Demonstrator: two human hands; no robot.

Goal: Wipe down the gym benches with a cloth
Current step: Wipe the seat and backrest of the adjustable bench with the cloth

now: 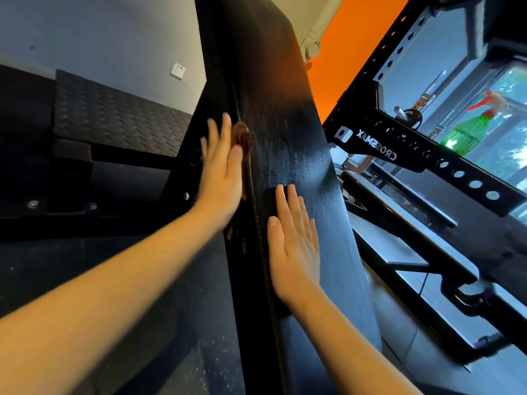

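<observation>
Two bare forearms reach in from the bottom of the frame toward a tall black padded bench point(288, 132) that runs up the middle of the picture. The right hand point(293, 240), lower centre, lies flat on the pad's broad shiny face, fingers point(288, 201) straight and close together, holding nothing. Just above and to the left, the left hand point(222, 178) presses flat against the pad's side edge, fingers spread a little, pinning a brown cloth point(241, 138) between palm and bench; the cloth peeks out past the fingertips and below the heel of the hand, somewhat blurred. Left of the bench, dark rubber flooring point(114, 121) with a diamond pattern meets a pale wall bearing a white socket point(177, 71). At right stands a black perforated rack point(405, 143), with a green spray bottle point(467, 132) beyond it. An orange wall point(350, 47) fills the upper right.
</observation>
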